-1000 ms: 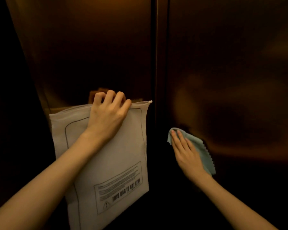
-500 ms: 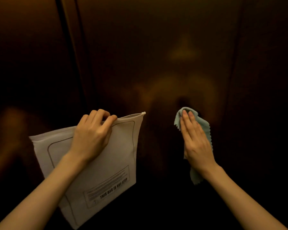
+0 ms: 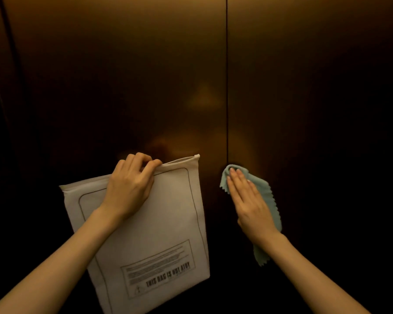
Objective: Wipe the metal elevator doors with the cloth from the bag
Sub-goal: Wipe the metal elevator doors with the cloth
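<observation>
The right hand (image 3: 251,201) lies flat on the pale green cloth (image 3: 267,196) and presses it against the metal elevator doors (image 3: 145,75). Its fingers (image 3: 235,180) are straight and close together, not curled, so the cloth is held only by pressure between palm and metal. The cloth is out of the bag and sits just right of the dark vertical seam (image 3: 227,87) between the 2 door panels, in the low part of the view. Its long axis goes from upper left, near the fingertips, down to lower right, where 1 corner hangs free below the wrist.

The left hand (image 3: 129,189) grips the top edge of the white bag (image 3: 150,234) with curled fingers and keeps it hanging in front of the left panel. The bag is flat, with printed warning text near the bottom.

I judge that wiping is in progress. The relation that matters is this: the cloth is under the right hand, and most of the unwiped metal lies above and to the right of it, so the right hand is the nearer one for any stroke. The loose lower corner may fold under if the hand slides downward.
</observation>
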Available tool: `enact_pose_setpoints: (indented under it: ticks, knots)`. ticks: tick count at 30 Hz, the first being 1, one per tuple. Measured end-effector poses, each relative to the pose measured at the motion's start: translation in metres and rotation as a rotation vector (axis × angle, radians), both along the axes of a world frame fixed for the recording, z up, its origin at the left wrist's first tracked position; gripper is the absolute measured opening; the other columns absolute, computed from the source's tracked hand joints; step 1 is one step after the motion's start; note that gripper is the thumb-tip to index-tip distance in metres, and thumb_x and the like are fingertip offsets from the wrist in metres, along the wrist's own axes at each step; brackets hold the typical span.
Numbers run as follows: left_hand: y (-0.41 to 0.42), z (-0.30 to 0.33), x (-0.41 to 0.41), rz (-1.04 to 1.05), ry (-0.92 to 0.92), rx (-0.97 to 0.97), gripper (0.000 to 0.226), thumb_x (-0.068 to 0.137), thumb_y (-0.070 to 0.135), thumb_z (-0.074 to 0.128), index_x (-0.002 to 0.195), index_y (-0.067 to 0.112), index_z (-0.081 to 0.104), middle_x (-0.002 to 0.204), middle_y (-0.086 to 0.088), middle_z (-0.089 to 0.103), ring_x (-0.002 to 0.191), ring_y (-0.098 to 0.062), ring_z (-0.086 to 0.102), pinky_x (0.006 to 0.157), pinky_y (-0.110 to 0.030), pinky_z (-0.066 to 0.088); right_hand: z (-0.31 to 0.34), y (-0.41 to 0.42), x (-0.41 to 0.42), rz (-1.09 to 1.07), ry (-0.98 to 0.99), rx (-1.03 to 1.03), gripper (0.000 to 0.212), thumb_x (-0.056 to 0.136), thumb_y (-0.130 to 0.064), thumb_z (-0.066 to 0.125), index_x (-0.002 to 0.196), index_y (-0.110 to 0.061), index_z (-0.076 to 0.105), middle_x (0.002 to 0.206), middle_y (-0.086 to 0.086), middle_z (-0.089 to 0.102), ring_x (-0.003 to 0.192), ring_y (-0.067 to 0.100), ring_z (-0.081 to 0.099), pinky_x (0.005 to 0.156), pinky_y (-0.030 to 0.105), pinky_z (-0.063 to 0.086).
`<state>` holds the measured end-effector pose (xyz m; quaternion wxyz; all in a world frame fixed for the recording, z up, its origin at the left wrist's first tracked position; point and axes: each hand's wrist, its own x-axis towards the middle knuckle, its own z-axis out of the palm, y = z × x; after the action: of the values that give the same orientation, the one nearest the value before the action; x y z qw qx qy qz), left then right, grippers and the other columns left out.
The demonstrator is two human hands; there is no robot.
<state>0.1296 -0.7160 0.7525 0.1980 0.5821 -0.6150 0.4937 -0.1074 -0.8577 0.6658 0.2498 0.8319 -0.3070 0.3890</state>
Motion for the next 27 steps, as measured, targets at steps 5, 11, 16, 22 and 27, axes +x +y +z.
enact_pose_setpoints:
  ticks: [5, 11, 16, 22, 27]
  knots:
    - [-0.027, -0.001, -0.002, 0.026, 0.032, -0.045, 0.031, 0.086, 0.011, 0.042, 0.100, -0.003, 0.066, 0.087, -0.022, 0.061, 0.070, -0.035, 0.058, 0.054, -0.033, 0.039, -0.002, -0.022, 0.011, 0.010, 0.058, -0.077, 0.082, 0.060, 0.012, 0.062, 0.138, 0.001, 0.039, 0.146, 0.018, 0.035, 0.136, 0.032, 0.030, 0.114, 0.048, 0.023]
    - [-0.050, 0.001, 0.009, -0.013, 0.061, -0.122, 0.031, 0.087, 0.014, 0.042, 0.101, -0.001, 0.065, 0.089, -0.021, 0.061, 0.074, -0.036, 0.057, 0.057, -0.035, 0.040, 0.014, -0.038, 0.015, -0.028, -0.012, -0.128, 0.059, 0.087, -0.023, 0.045, 0.143, -0.008, 0.033, 0.150, 0.013, 0.032, 0.140, 0.028, 0.025, 0.113, 0.050, 0.014]
    - [-0.070, 0.000, 0.026, -0.055, 0.073, -0.170, 0.027, 0.088, 0.015, 0.042, 0.106, 0.003, 0.058, 0.094, -0.022, 0.059, 0.079, -0.037, 0.055, 0.061, -0.037, 0.040, 0.053, -0.052, 0.020, -0.017, -0.150, -0.209, 0.056, 0.088, -0.029, 0.043, 0.141, -0.011, 0.039, 0.148, 0.011, 0.037, 0.139, 0.028, 0.026, 0.113, 0.050, 0.016]
    - [-0.086, -0.005, 0.039, -0.109, 0.080, -0.286, 0.025, 0.090, 0.017, 0.041, 0.112, 0.009, 0.048, 0.100, -0.021, 0.056, 0.090, -0.031, 0.041, 0.065, -0.039, 0.036, 0.040, -0.076, 0.011, 0.104, -0.121, -0.379, 0.052, 0.086, -0.021, 0.047, 0.136, -0.008, 0.045, 0.144, 0.010, 0.040, 0.137, 0.027, 0.030, 0.111, 0.050, 0.024]
    - [-0.097, -0.010, 0.043, -0.152, 0.062, -0.381, 0.027, 0.088, 0.015, 0.041, 0.114, 0.013, 0.045, 0.106, -0.011, 0.038, 0.088, -0.031, 0.037, 0.068, -0.037, 0.024, 0.027, -0.089, -0.013, 0.133, 0.159, -0.527, 0.052, 0.086, -0.024, 0.051, 0.135, -0.012, 0.045, 0.139, 0.008, 0.044, 0.133, 0.027, 0.038, 0.106, 0.047, 0.031]
